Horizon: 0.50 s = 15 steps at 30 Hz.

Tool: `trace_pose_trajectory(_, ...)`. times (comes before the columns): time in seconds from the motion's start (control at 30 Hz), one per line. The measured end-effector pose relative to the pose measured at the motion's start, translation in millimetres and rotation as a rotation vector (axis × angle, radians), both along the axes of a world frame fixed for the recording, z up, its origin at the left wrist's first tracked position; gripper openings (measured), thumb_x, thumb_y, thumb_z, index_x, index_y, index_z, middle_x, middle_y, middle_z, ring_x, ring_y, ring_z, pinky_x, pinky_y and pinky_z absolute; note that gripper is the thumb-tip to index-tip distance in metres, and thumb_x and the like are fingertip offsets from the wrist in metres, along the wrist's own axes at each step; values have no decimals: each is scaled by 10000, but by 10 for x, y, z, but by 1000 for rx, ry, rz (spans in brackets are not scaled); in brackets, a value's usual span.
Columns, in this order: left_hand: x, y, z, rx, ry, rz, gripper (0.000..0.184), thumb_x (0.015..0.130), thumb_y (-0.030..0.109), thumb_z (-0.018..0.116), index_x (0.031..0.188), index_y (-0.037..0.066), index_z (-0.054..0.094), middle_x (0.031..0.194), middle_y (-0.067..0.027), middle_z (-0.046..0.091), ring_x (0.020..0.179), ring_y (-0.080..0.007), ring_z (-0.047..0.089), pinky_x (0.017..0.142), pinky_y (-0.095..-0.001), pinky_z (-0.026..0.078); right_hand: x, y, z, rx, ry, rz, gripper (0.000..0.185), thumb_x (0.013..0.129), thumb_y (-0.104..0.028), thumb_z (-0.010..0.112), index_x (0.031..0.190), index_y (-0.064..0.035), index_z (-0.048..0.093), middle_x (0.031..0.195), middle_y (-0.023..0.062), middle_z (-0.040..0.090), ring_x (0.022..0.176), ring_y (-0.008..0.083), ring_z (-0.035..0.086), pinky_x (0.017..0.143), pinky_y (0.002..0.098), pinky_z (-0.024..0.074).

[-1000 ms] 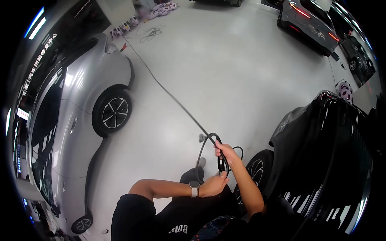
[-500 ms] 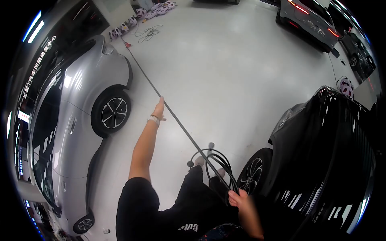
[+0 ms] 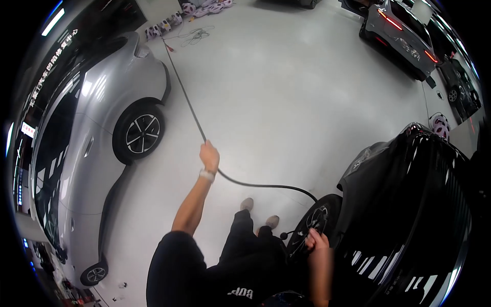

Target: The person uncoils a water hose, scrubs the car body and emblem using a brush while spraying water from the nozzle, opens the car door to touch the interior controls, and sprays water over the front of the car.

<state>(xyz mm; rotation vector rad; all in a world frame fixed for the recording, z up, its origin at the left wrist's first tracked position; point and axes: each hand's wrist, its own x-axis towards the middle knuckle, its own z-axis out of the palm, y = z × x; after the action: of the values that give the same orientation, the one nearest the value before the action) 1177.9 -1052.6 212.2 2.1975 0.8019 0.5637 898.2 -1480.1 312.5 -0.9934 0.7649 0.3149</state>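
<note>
My left hand (image 3: pixel 209 156), with a pale watch on the wrist, is closed around a long dark hose (image 3: pixel 190 105). Beyond that hand the hose runs taut toward the far wall, past a small red piece (image 3: pixel 170 49). From the left hand it sags in a curve to the right, toward the front wheel of the black car. My right hand (image 3: pixel 317 239) is closed beside that wheel, on the coiled part of the hose, which is hard to see against the dark tyre. A small black ball (image 3: pixel 284 236) hangs left of the right hand.
A silver car (image 3: pixel 97 128) stands at left and a black car (image 3: pixel 409 204) close at right. A grey car (image 3: pixel 401 38) is at the far right. A thin loose cable (image 3: pixel 197 36) lies on the floor near pink-and-white padded items (image 3: pixel 207 7). My shoes (image 3: pixel 247 204) are below.
My left hand has come nearer and wrapped around the hose. The stretch between the hands has gone from straight to slack. My right hand has risen slightly and moved right with the coil.
</note>
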Motion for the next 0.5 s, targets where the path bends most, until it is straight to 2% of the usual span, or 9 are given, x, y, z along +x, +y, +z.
trace_pose_trajectory(0.1, -1170, -604, 522, 19, 45, -101, 370, 1035, 276, 414, 878, -31, 549, 772, -312, 610, 736, -509, 592, 626, -557, 444, 675, 386, -452, 95, 87, 241, 270, 929, -215, 686, 972, 47, 639, 754, 44, 619, 579, 100, 476, 522, 221, 369)
trace_pose_trajectory(0.13, -1516, -853, 529, 4, 69, -145, 322, 1031, 262, 428, 917, -22, 530, 751, -310, 602, 728, -510, 591, 613, -560, 439, 866, 518, -677, 187, 104, 305, 341, 959, -265, 654, 1045, 62, 614, 908, 110, 699, 590, 100, 481, 530, 224, 410)
trace_pose_trajectory(0.2, -2137, -1409, 822, -125, 182, -291, 289, 1029, 252, 439, 926, -9, 505, 748, -307, 593, 708, -513, 579, 577, -553, 423, 1245, 802, -809, 311, 46, 519, 431, 1036, -335, 494, 1170, 72, 540, 1147, 215, 688, 644, 101, 560, 479, 184, 404)
trace_pose_trajectory(0.23, -2363, -1621, 992, -247, 278, -370, 282, 1022, 254, 457, 928, -8, 504, 737, -311, 590, 709, -518, 577, 576, -558, 423, 1447, 979, -796, 312, 94, 585, 459, 1049, -353, 454, 1183, 77, 541, 1176, 221, 677, 803, 160, 680, 447, 180, 382)
trace_pose_trajectory(0.3, -2780, -1883, 973, -191, 308, -630, 241, 1007, 241, 500, 960, 5, 480, 689, -301, 582, 655, -523, 571, 530, -562, 424, 1829, 1278, -879, 387, 24, 716, 527, 1048, -387, 438, 1210, 105, 532, 1213, 236, 656, 1114, 300, 669, 435, 190, 380)
trace_pose_trajectory(0.37, -3015, -1976, 951, -117, 226, -938, 249, 988, 243, 557, 922, 27, 454, 608, -231, 563, 559, -452, 578, 462, -507, 429, 2215, 1524, -1032, 412, -69, 845, 570, 1048, -416, 422, 1194, 124, 533, 1231, 254, 639, 1119, 346, 660, 443, 190, 397)
trace_pose_trajectory(0.4, -3077, -1994, 1010, -77, 282, -1102, 259, 983, 243, 572, 906, 31, 445, 583, -205, 554, 531, -424, 578, 444, -486, 430, 2348, 1672, -923, 427, -22, 793, 560, 1065, -379, 379, 1223, 137, 526, 1235, 257, 631, 1086, 329, 673, 707, 222, 565)
trace_pose_trajectory(0.43, -3098, -1999, 1027, -82, 289, -1095, 259, 983, 243, 572, 906, 31, 445, 583, -205, 554, 531, -424, 578, 444, -486, 430, 2481, 1739, -846, 492, -86, 864, 522, 1064, -361, 394, 1171, 123, 557, 1257, 273, 612, 1131, 340, 648, 907, 289, 560)
trace_pose_trajectory(0.5, -3013, -2002, 1067, -39, 118, -1278, 271, 985, 245, 574, 897, 28, 439, 560, -176, 539, 490, -392, 564, 421, -471, 422, 2565, 1872, -778, 328, -163, 916, 405, 1033, -313, 500, 1110, 76, 581, 1015, 147, 667, 904, 214, 662, 724, 267, 521)
